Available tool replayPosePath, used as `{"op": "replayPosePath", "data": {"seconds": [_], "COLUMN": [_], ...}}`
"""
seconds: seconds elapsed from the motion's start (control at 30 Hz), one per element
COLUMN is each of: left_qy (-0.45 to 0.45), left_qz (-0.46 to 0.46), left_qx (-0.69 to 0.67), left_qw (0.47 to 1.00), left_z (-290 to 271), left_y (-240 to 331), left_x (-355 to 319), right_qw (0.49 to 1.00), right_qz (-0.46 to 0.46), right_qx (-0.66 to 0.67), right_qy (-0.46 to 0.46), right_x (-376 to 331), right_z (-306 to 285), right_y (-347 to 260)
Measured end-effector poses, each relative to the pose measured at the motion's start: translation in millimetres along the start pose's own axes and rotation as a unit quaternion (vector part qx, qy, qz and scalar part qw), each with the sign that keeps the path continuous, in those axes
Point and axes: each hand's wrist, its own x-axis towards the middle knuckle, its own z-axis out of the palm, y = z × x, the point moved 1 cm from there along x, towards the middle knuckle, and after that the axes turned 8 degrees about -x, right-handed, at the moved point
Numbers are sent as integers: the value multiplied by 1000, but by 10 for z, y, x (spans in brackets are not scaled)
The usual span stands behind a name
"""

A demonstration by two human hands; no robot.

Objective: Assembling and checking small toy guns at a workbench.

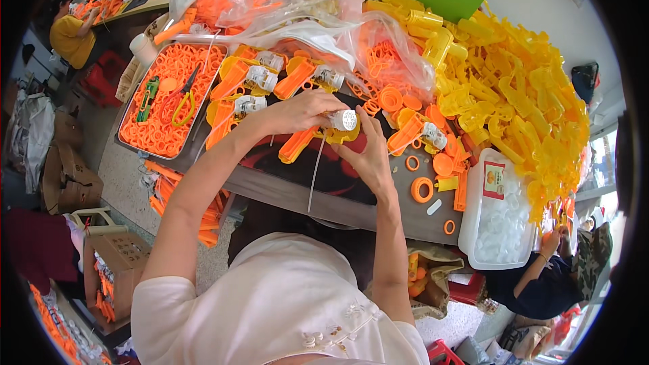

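Observation:
An orange and yellow plastic toy assembly [297, 145] is between my hands, above the front of the dark table. Part of it is a clear cylinder with a white perforated end [348, 119]. My left hand [307, 109] is closed over the cylinder from the left. On the other side, the thumb and fingers of my right hand [368, 152] curve around the yellow part below the perforated end. A thin white strip [316, 174] hangs down from the assembly past the table edge. Similar assemblies with labelled clear cylinders [261, 78] lie just beyond my left hand.
A metal tray [120, 136] of small orange parts holds scissors [186, 98] and green-handled pliers [147, 99]. Yellow parts [514, 88] are heaped at right, by a white bin [473, 230] of clear pieces. Orange rings [422, 190] lie nearby. Plastic bags [291, 7] cover the back. Other people sit at both sides.

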Motion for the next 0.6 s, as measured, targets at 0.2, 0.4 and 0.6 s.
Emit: {"op": "replayPosePath", "data": {"seconds": [0.2, 0.4, 0.6], "left_qy": [-12, -10, -4], "left_qz": [-15, -7, -12], "left_qx": [-10, -14, 97], "left_qw": [1000, 1000, 995], "left_z": [13, 18, 122], "left_y": [4, 50, 62], "left_x": [12, 25, 21], "right_qw": [1000, 1000, 997], "right_qz": [-4, -9, 27], "right_qx": [16, 20, 57], "right_qy": [3, 11, 31], "right_x": [11, 16, -13], "right_z": [-30, -19, 42], "right_y": [-37, -12, 17]}}
